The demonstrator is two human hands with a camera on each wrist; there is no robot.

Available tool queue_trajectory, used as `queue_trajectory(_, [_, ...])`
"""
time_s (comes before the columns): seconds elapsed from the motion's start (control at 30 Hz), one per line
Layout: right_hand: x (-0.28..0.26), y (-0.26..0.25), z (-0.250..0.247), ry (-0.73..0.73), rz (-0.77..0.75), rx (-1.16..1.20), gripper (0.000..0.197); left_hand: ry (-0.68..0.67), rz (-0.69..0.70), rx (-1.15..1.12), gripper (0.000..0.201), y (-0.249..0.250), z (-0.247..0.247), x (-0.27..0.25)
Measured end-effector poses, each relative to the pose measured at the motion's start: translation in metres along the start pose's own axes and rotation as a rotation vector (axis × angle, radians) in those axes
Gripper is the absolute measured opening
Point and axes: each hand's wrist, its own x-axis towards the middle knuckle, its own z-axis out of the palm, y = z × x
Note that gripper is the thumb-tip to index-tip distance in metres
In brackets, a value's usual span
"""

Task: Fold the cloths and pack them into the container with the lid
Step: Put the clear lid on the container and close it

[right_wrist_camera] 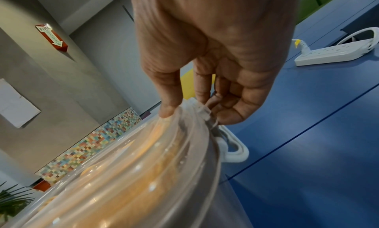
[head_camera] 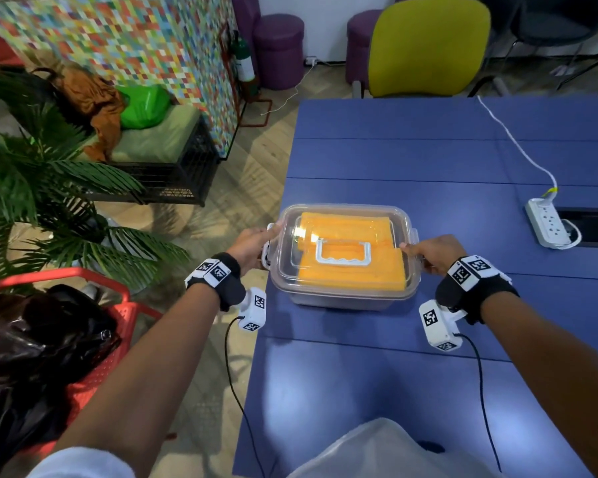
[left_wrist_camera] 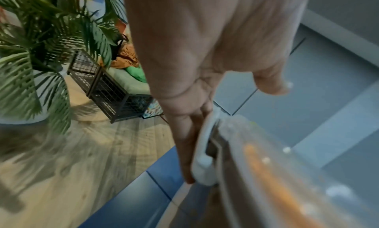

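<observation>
A clear plastic container stands near the left edge of the blue table. Its clear lid with a white handle is on. Folded orange cloths show through the lid. My left hand is at the container's left side, fingers lying straight along the white latch, thumb held out above the lid. My right hand is at the right side: its thumb presses on the lid's rim while curled fingers hook beneath, above the white right latch.
A white power strip and its cable lie at the table's right. A yellow chair stands behind the table. Off the left edge are a red basket with dark bags and a palm plant.
</observation>
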Motion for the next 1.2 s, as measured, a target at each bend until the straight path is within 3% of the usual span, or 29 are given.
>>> queue_trajectory(0.23, [-0.007,0.004,-0.003,-0.108,0.030,0.156,0.035,-0.006,-0.002,0.047,0.036,0.002,0.004,-0.002])
queue_trajectory(0.47, [-0.024,-0.002,0.012,0.074,-0.212,-0.267,0.040,-0.048,0.019,0.162,0.037,0.004,0.003,0.002])
queue_trajectory(0.6, [-0.011,0.004,0.007,0.013,-0.117,-0.074,0.031,0.033,0.012,0.143,0.026,0.004,0.009,0.003])
queue_trajectory(0.7, [-0.004,0.005,0.002,-0.051,-0.011,0.053,0.031,0.129,0.030,0.228,0.029,0.000,0.015,0.004])
queue_trajectory(0.83, [-0.004,0.004,0.000,-0.069,-0.007,0.017,0.035,0.277,0.076,0.307,0.027,-0.004,0.027,0.000])
queue_trajectory(0.93, [-0.006,0.000,0.000,-0.072,-0.014,-0.037,0.031,0.380,0.107,0.537,0.027,-0.002,0.037,-0.012])
queue_trajectory(1.07, [-0.010,-0.002,-0.003,-0.071,-0.034,-0.067,0.034,0.432,0.116,0.648,0.033,-0.003,0.047,-0.022])
queue_trajectory(1.13, [-0.013,0.000,-0.006,-0.103,-0.054,-0.077,0.046,0.446,0.108,0.730,0.037,-0.006,0.051,-0.024])
queue_trajectory(1.2, [-0.019,0.009,-0.009,-0.135,0.004,0.001,0.088,0.451,0.109,0.773,0.038,-0.010,0.057,-0.027])
